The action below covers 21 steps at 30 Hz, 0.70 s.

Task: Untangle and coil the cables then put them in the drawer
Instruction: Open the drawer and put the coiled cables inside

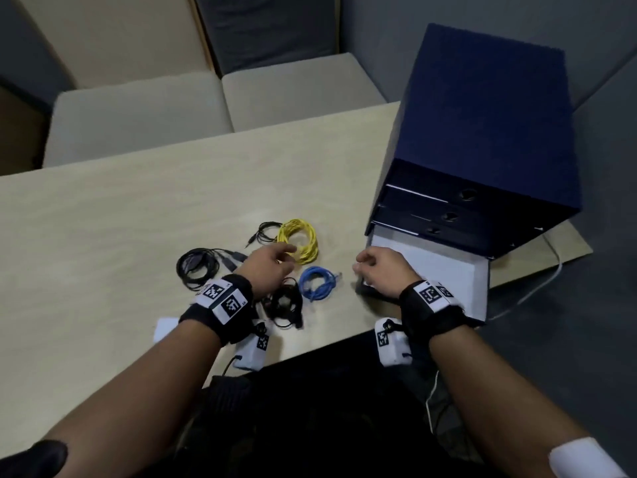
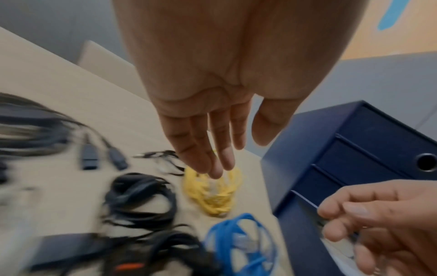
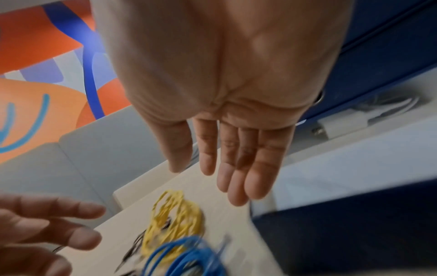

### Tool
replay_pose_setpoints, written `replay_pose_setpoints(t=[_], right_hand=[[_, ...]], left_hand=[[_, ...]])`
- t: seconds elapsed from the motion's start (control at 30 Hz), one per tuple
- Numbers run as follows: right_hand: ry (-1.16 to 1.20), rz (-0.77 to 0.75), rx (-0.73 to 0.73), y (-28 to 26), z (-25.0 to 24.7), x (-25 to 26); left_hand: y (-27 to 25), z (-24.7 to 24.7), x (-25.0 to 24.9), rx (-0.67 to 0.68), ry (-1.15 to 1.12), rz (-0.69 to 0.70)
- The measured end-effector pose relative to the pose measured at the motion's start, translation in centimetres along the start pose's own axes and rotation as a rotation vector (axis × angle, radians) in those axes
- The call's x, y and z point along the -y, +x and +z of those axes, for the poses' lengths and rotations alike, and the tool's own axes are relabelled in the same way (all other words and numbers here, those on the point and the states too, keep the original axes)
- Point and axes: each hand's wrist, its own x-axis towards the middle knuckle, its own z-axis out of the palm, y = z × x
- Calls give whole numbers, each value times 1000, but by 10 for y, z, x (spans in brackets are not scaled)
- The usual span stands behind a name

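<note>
Coiled cables lie on the pale table [image 1: 120,219]: a yellow coil [image 1: 298,240], a blue coil [image 1: 319,282], a large black coil [image 1: 198,267], a thin black audio cable [image 1: 265,231] and a black bundle [image 1: 284,303] near the front edge. My left hand [image 1: 275,262] hovers over the near side of the yellow coil [image 2: 210,194], fingers straight and holding nothing. My right hand [image 1: 374,267] is at the left front corner of the open bottom drawer [image 1: 444,270], fingers relaxed and empty. In the right wrist view, a white cable with a plug [image 3: 350,119] lies inside the drawer.
The dark blue drawer unit [image 1: 482,132] stands at the table's right end, its upper drawers closed. A white cable [image 1: 541,284] trails over the table's right edge beside the unit. A white slip of paper [image 1: 165,327] lies under my left wrist. Beige cushioned seats [image 1: 138,112] lie beyond the far edge.
</note>
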Motion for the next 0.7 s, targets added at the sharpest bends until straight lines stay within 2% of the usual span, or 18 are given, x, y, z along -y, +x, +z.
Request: replay_pose_setpoints(t=[0.13,0.33,0.5,0.7], right_hand=[[-9,19,27,0,36,23],[-253,121,21,14,73,40],[-426,174,18,25,92,40],[-355,225,-70,26,98,33]], left_hand=[[-16,-21,35,-20,77,-10],[-29,-16,61,55,25,-33],[-34,-16,76,55,-23,-35],[-32,-18,80,60,-39,-38]])
